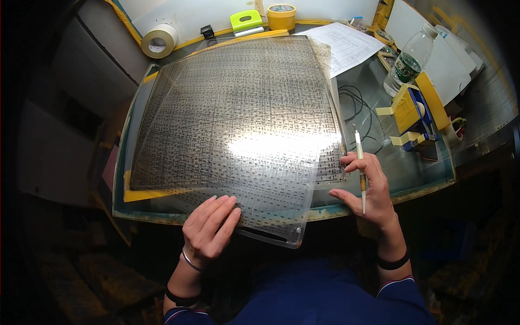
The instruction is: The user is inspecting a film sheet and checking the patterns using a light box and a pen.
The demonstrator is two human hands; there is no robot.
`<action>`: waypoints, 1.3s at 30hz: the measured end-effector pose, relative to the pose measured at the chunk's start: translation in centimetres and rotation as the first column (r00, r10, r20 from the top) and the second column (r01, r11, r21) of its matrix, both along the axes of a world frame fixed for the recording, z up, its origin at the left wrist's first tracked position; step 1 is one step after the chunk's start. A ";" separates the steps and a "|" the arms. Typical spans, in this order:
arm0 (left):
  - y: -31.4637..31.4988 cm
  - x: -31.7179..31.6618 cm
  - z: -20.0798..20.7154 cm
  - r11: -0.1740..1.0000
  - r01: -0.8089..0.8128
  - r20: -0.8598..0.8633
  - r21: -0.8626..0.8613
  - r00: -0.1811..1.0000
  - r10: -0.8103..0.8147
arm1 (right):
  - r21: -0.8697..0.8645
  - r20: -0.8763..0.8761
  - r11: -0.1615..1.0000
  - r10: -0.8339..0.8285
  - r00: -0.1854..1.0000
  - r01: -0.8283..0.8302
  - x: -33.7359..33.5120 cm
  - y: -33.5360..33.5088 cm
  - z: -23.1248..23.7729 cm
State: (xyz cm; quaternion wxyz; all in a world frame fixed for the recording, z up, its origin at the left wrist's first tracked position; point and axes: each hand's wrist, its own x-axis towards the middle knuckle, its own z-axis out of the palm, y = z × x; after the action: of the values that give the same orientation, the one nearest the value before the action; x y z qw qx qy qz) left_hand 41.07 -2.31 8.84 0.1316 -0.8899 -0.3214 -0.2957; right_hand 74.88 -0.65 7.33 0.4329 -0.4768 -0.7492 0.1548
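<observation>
A clear film sheet [275,212] with rows of small dark marks lies askew over a darker patterned sheet [233,81]. Its near edge, which has a long slot, juts past the table's front edge. My left hand [211,225] is at its near left part, fingers straight on top and thumb hidden, apparently gripping it. My right hand [374,187] holds a slim white pen-like tool [359,151] with a brownish middle and a thin tip pointing away from me. Its index finger and thumb are spread beside the right edges of the sheets.
Along the back stand a tape roll [160,40], a black clip [207,32], a green hole punch [246,21] and a yellow tape roll [281,17]. Printed paper [346,49], a bottle [411,59], a blue tape dispenser [420,116] and a thin black cable [355,100] occupy the right side.
</observation>
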 end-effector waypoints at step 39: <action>0.8 6.9 -1.2 0.898 0.201 0.138 -0.391 0.978 -0.159 | -0.585 -0.605 0.748 -0.145 0.783 -0.313 -1.6 -3.3 1.6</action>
State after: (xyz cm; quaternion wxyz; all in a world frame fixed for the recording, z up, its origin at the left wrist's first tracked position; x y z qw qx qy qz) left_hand 48.01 -1.50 7.61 -0.0986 -0.9074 -0.2981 -0.2794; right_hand 73.27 -3.99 8.89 0.4482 -0.4837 -0.4841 0.5752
